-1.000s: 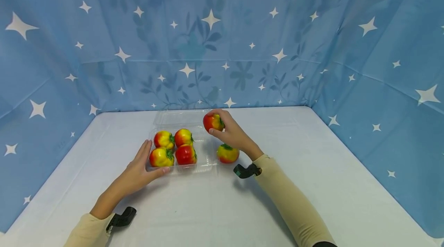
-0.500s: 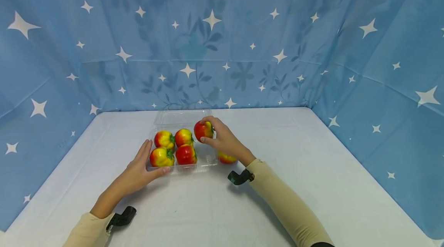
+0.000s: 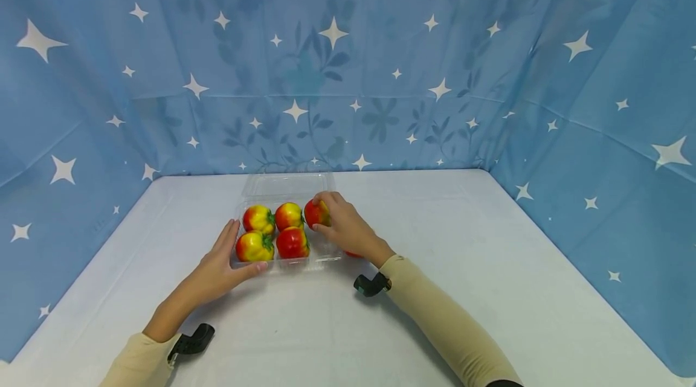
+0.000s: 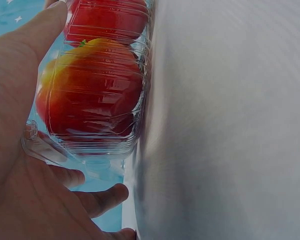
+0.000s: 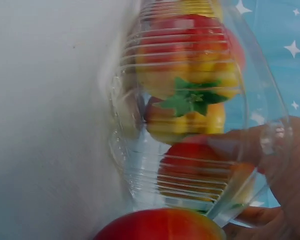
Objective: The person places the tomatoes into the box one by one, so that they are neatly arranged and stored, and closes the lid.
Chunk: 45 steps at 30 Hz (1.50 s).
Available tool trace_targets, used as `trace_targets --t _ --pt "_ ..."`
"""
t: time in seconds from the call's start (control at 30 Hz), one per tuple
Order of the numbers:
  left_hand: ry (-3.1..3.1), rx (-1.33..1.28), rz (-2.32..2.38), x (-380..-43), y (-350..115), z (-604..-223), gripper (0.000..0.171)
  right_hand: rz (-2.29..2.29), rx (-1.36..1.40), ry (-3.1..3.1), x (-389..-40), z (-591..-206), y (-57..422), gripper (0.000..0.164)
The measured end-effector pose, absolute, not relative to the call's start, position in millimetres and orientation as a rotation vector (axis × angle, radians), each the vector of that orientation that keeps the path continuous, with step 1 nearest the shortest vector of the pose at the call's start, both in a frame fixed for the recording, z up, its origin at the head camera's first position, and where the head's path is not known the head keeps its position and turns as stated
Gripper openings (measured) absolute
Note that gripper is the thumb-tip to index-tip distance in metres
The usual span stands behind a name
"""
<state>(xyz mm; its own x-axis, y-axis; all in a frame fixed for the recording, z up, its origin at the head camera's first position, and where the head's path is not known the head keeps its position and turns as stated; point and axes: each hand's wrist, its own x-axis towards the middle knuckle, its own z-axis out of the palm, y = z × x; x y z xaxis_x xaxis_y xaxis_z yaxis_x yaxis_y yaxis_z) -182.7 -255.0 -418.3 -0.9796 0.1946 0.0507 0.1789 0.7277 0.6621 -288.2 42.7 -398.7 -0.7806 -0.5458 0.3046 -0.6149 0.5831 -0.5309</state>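
Note:
My right hand (image 3: 350,227) grips a red-and-yellow bell pepper (image 3: 315,214) low inside the back right part of a clear plastic box (image 3: 327,249). Through the ridged wall in the right wrist view, that pepper shows as a red shape (image 5: 187,167) beside my thumb. Several more red-and-yellow peppers (image 3: 292,243) fill the left and middle of the box, in two rows. My left hand (image 3: 217,269) rests at the box's front left corner, fingers straight along the left side and thumb against the front wall, as the left wrist view (image 4: 95,95) bears out.
Another pepper (image 3: 353,253) lies on the white table (image 3: 304,326) just right of the box, mostly hidden by my right wrist. The box's clear lid (image 3: 288,185) lies folded back behind it. A blue curtain (image 3: 348,73) with stars surrounds the table's back and sides.
My right hand has carried its pepper left, toward me and down into the box, beside the other peppers. Its wrist now covers more of the pepper outside. The left hand stays put.

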Motion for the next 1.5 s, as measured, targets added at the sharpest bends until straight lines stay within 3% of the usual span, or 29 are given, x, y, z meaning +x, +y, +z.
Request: trace_targets --t 0.6,1.3,1.5 --pt "2.898 0.332 1.114 -182.7 -256.1 -417.9 0.124 0.653 0.984 -2.747 -281.0 -391.8 39.7 0.046" --pt "2.901 0.290 1.088 -183.0 -254.7 -418.3 0.123 0.936 1.008 -2.729 -285.9 -371.7 66.1 0.046" --pt "2.898 0.271 1.091 -182.5 -255.4 -420.4 0.123 1.024 1.027 -2.695 -290.0 -364.7 86.0 0.040"
